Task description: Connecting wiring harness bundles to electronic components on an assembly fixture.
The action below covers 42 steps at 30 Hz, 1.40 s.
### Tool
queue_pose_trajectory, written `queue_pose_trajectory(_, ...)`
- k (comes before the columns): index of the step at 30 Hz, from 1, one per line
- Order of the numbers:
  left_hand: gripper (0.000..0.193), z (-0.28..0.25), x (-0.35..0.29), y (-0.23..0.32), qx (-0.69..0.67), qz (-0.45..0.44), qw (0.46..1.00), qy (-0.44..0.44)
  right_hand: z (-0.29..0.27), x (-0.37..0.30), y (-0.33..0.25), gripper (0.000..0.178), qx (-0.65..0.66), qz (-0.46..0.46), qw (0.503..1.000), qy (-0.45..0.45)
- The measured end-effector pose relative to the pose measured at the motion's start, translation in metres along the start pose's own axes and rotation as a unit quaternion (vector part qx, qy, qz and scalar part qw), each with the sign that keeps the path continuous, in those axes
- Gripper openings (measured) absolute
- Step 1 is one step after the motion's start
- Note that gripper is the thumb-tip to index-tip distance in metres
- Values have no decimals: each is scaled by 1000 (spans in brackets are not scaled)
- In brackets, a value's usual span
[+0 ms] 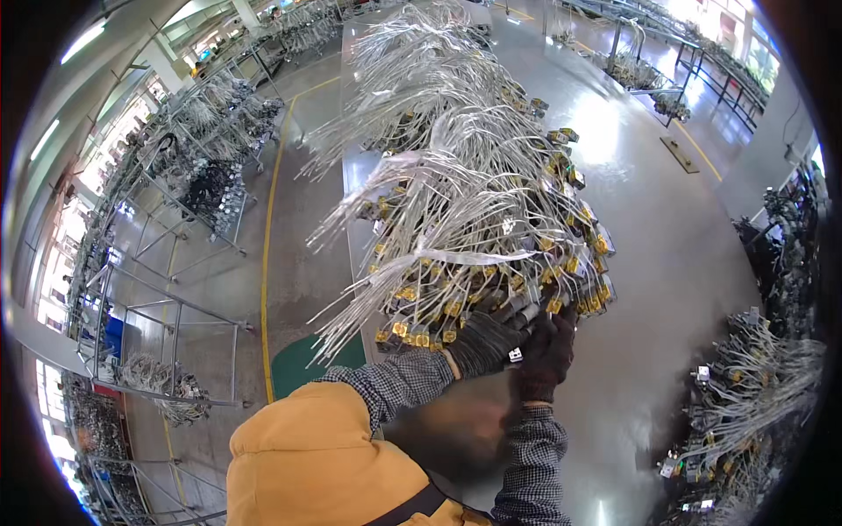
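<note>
A long heap of small metal parts (583,263) with yellow-wrapped ends and pale wires lies on the grey table. My left hand (484,344), in a dark knitted glove, presses against the heap's near end, its fingers curled in among the parts. Just to its right, my right hand (545,358), in a darker glove, reaches up to the same end with bent fingers. What either hand grips is hidden by gloves and parts. Between the two hands shows a small part with a white face (515,355). A whitish tie (474,258) binds the nearest wire bundle (386,280).
More wired parts (745,386) are piled at the right. On the left, beyond a yellow floor line (267,263), stand metal racks (175,307) hung with wire bundles. A green mat (307,364) lies beside the table (631,307). A flat bar (680,155) rests at the far right.
</note>
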<state>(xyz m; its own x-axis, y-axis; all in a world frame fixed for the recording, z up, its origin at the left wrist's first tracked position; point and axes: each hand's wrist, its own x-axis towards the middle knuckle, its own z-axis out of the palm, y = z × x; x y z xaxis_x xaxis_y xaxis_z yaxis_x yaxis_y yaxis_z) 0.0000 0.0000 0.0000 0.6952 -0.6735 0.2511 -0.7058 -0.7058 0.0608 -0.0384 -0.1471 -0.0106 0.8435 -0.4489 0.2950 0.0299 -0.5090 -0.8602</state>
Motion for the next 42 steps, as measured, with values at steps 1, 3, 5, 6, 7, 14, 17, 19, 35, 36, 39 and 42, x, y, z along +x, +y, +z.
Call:
queue_pose_trajectory(1, 48, 0, 4, -7, 17, -6, 1000, 20, 7, 8, 0, 30, -12, 11, 1000, -13)
queue_pose_trajectory(3, 41, -2, 12, -31, 41, -16, 998, 46, 30, 25, -4, 30, -18, 7, 1000, -22)
queue_pose_trajectory(5, 39, -2, 22, -48, 36, -19, 998, 54, 47, 37, -5, 31, -30, -19, 999, -5)
queue_pose_trajectory(6, 41, -3, 31, -60, 72, -14, 997, 12, 56, 48, -6, 31, -7, -53, 999, 6)
queue_pose_trajectory(7, 44, -6, 36, -69, 72, -7, 996, 49, 67, 58, -8, 31, 6, -90, 996, 19)
queue_pose_trajectory(14, 81, -16, 95, -150, 41, -10, 996, -79, 75, 91, -18, 34, 189, -29, 980, -53)
queue_pose_trajectory(17, 84, -7, 117, -190, 54, -6, 997, -50, 56, 50, -16, 33, 169, 32, 984, -39)
queue_pose_trajectory(19, 85, 0, 139, -217, 79, 11, 996, -49, 28, 15, -13, 32, 235, 147, 959, -61)
queue_pose_trajectory(35, 75, 37, 236, -275, 142, 19, 986, 90, -170, -285, -76, 21, -277, 185, 941, 67)
queue_pose_trajectory(36, 75, 46, 225, -261, 111, 46, 982, 142, -176, -297, -79, 21, -297, 188, 933, 78)
queue_pose_trajectory(39, 74, 69, 177, -204, -9, 112, 958, 265, -189, -316, -81, 21, -319, 211, 911, 151)
queue_pose_trajectory(42, 71, 71, 123, -156, -85, 117, 965, 217, -197, -326, -77, 21, -303, 223, 912, 166)
